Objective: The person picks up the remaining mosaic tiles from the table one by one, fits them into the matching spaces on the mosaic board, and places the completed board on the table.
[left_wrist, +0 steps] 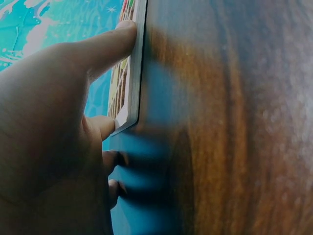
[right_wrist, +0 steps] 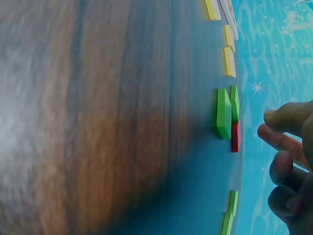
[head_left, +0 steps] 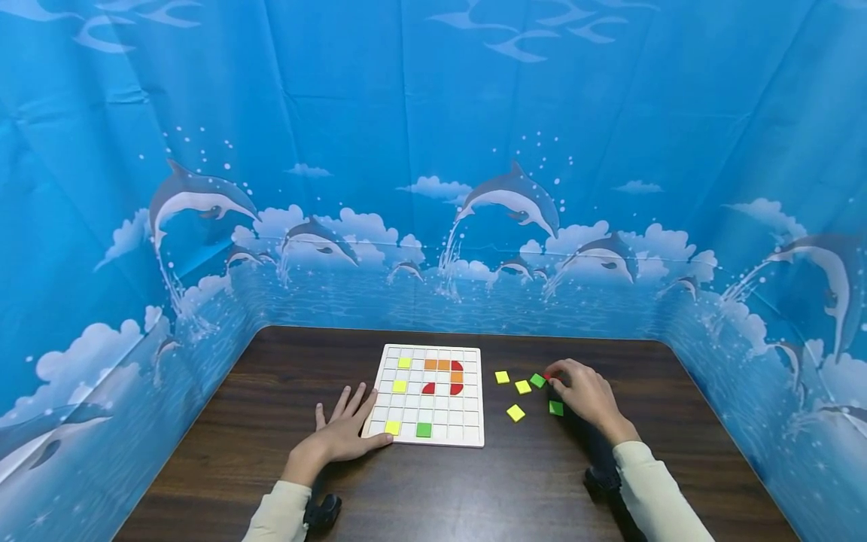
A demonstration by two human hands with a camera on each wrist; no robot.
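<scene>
Ten coloured pieces [head_left: 404, 363] sit in cells of the white grid board [head_left: 439, 415]: three yellow squares, one green square [head_left: 424, 430], three orange squares [head_left: 457, 377] and three red quarter-rounds [head_left: 457, 389]. The board lies flat on the tabletop [head_left: 467, 497], slightly left of its midline and near its far edge.

The left hand [head_left: 342, 434] is spread wide and grips nothing; its thumb touches the board at the near-left corner.

Right of the board lie three loose yellow squares [head_left: 516, 412], green tiles [head_left: 556, 408] and a red piece [right_wrist: 236, 137]. The right hand [head_left: 582, 388] hovers over these, thumb and forefinger narrowly spaced, with nothing visible between them. Further green pieces [right_wrist: 234, 201] show in the right wrist view.

Status, by judgement: partway; ten pieces seated, the loose ones unplaced. The number still required cannot be determined.

A dolphin-print curtain [head_left: 406, 113] stands beyond the tabletop's far edge.
</scene>
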